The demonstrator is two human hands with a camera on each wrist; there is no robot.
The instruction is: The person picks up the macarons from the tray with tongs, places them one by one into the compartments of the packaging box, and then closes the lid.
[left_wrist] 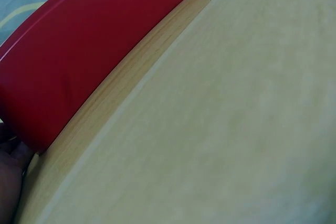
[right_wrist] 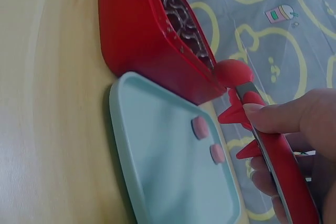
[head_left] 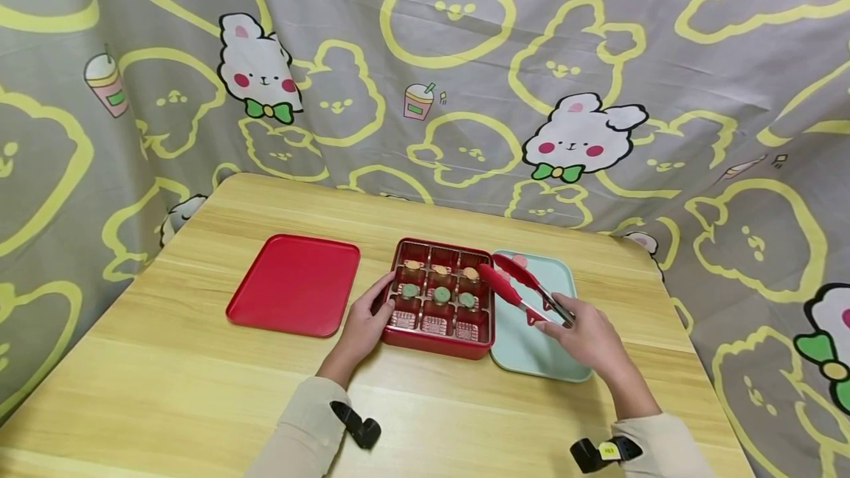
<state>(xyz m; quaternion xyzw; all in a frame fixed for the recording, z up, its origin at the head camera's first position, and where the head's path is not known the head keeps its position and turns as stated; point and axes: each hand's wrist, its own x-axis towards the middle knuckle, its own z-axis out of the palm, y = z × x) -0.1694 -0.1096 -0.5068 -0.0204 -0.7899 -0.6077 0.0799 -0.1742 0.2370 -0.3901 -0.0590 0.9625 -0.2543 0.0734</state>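
1. Broadly, a table [head_left: 192, 389] spreads beneath the red box [head_left: 434, 346].
2. Left hand [head_left: 364, 321] touches the box's left side, grip wide.
3. Right of the box, the right hand's [head_left: 591, 334] grip holds red tongs [head_left: 501, 286].
4. Orange and green pieces [head_left: 441, 294] sit inside the box.

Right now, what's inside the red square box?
Three round orange pieces in the back row, three round green pieces in the middle; the front clear plastic compartments show none. What lies beneath each is covered.
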